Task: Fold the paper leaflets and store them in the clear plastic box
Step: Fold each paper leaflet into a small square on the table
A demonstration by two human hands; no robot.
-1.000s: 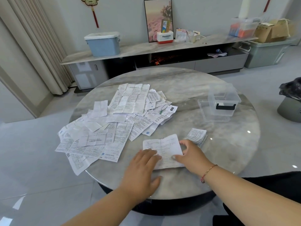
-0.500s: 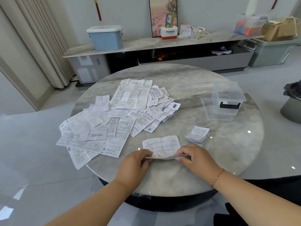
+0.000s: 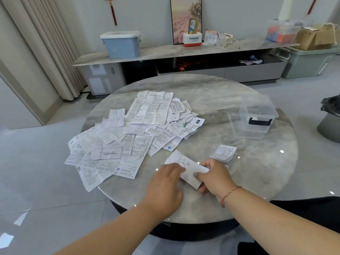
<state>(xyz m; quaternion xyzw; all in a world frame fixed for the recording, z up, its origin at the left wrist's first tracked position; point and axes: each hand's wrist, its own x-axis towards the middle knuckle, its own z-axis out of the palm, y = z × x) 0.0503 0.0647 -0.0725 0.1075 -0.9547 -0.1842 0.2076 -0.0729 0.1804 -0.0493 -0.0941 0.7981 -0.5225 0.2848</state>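
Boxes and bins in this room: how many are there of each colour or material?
Clear plastic: 2 (clear plastic box with a black handle, clear plastic bin holding orange items)
Blue: 1 (blue plastic lidded bin)
Brown: 1 (brown cardboard box)
Pale green: 1 (pale green plastic bin)
White and red: 1 (white and red Panasonic box)
Total: 6

Both forearms extended forward over the near edge, bare, converging toward centre. Left hand (image 3: 166,183) palm down, fingers reaching right, tips on a leaflet (image 3: 185,169). Right hand (image 3: 214,176) palm down, fingers curled, pinching the same leaflet at its right end. Red-and-gold cord bracelet (image 3: 229,196) on right wrist.
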